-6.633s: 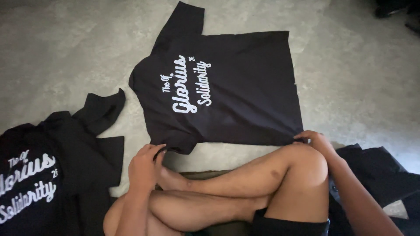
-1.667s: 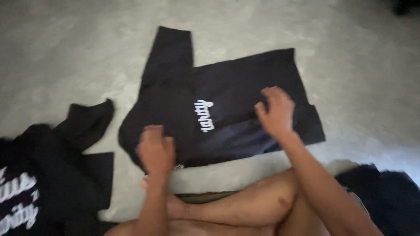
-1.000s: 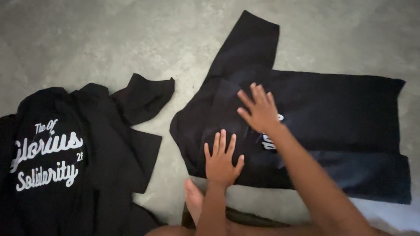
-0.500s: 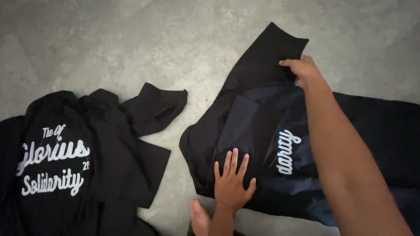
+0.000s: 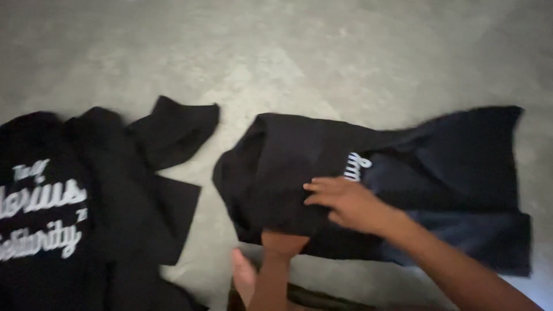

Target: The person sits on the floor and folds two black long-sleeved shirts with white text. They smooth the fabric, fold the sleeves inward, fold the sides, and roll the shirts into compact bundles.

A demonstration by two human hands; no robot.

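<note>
Under my hands, a black T-shirt (image 5: 403,173) is lying partly folded on the grey floor (image 5: 299,63), its sleeve side doubled over toward the middle so only a scrap of white lettering is showing just beyond my right fingertips. My right hand (image 5: 345,201) is resting flat on the folded cloth, fingers spread and apart, pressing rather than gripping. My left hand (image 5: 282,239) is mostly disappearing beneath the folded flap; only the wrist and the heel of the hand are showing, so I cannot tell whether its fingers are closed on the fabric or lying loose. The two hands are sitting near each other, the left just nearer to me than the right.

Well to the left of both hands, a second black shirt (image 5: 69,219) with white script is lying crumpled, one sleeve pointing toward the folded shirt; the frame edge is cutting off its left and lower parts. Just beside my left wrist, my bare foot (image 5: 245,276) is poking in from the bottom edge, blurred. Everything is looking dim and smeared, and the shirt's far right hem is hard to make out.
</note>
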